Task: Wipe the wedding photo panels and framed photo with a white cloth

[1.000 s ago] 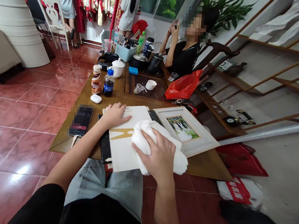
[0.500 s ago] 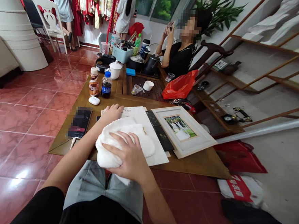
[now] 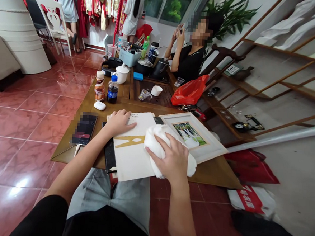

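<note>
My left hand (image 3: 120, 123) lies flat on the far left part of a white book or board (image 3: 132, 163) with a gold forked shape (image 3: 126, 140) on its surface. In my right hand (image 3: 173, 157) is a bunched white towel (image 3: 154, 141), pressed on the right side of the white board and reaching over the near edge of a white picture frame (image 3: 212, 145). A wedding-like photo (image 3: 187, 133) shows inside the frame. Black material (image 3: 108, 156) sticks out under the board's left edge. The towel hides the board's right edge.
Left of my arm lies a phone (image 3: 84, 129) with a cable. Beyond it stand an earbud case (image 3: 99, 106), a coffee bottle (image 3: 99, 87), a cola bottle (image 3: 112, 90) and a lidded white cup (image 3: 122, 74). A red plastic bag (image 3: 190, 91) and a seated person (image 3: 190, 59) are further back.
My right hand has moved the towel rightward across the white board to the picture frame, uncovering the gold shape. My left hand stays at nearly the same spot.
</note>
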Tool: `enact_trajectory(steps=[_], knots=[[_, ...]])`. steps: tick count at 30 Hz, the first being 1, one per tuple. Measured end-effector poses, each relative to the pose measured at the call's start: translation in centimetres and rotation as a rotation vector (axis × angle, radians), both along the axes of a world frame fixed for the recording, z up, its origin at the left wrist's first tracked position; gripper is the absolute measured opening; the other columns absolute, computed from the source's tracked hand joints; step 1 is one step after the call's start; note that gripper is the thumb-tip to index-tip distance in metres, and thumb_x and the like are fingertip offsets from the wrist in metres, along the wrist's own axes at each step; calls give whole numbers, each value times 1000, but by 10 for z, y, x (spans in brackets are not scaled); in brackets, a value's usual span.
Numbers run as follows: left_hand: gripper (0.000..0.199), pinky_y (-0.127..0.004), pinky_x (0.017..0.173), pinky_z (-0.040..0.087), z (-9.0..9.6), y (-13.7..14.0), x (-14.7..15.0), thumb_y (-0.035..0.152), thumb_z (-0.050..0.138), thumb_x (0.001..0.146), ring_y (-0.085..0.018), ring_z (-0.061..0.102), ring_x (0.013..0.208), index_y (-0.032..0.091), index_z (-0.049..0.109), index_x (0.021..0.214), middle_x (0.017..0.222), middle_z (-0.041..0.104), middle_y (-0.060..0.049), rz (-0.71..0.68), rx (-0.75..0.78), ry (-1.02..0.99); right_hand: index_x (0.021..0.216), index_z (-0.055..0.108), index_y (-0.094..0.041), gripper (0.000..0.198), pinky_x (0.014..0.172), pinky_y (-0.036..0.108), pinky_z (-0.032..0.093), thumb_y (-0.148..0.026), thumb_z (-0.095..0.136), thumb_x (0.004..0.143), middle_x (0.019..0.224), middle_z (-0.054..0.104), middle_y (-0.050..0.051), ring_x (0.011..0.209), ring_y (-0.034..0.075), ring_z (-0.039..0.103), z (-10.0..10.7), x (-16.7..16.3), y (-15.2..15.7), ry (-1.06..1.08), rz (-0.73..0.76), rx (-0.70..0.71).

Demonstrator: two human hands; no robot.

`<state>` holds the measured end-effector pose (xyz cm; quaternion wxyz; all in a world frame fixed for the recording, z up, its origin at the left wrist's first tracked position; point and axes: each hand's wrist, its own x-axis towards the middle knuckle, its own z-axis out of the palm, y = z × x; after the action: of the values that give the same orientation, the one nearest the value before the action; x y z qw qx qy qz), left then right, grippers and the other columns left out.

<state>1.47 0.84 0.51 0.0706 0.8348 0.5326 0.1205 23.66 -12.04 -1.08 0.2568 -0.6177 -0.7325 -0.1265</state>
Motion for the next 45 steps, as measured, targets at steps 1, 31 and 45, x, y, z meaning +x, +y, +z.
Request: enact_trajectory(steps=[1, 31, 45], knots=[[60, -46, 107, 38, 0, 0, 0, 56, 52, 97, -34, 58, 121, 13, 56, 138, 128, 62, -16, 7, -2, -3, 126, 72, -27, 47, 99, 49, 38, -59, 59, 94, 138, 61, 12, 119, 33, 58, 1, -1, -1, -11, 18, 0], [62, -47, 106, 39, -2, 1, -1, 57, 51, 97, -35, 57, 121, 13, 55, 140, 130, 62, -16, 10, 3, 0, 126, 70, -27, 46, 102, 48, 38, -54, 66, 90, 136, 62, 12, 118, 32, 59, -4, -2, -36, -4, 168, 59], [59, -47, 105, 40, -2, 0, 0, 57, 50, 97, -34, 58, 120, 16, 55, 138, 129, 62, -15, 13, 14, 11, 134, 64, -33, 62, 110, 54, 26, -66, 64, 81, 142, 60, 11, 128, 37, 52, -2, -73, -61, 63, 440, -36]])
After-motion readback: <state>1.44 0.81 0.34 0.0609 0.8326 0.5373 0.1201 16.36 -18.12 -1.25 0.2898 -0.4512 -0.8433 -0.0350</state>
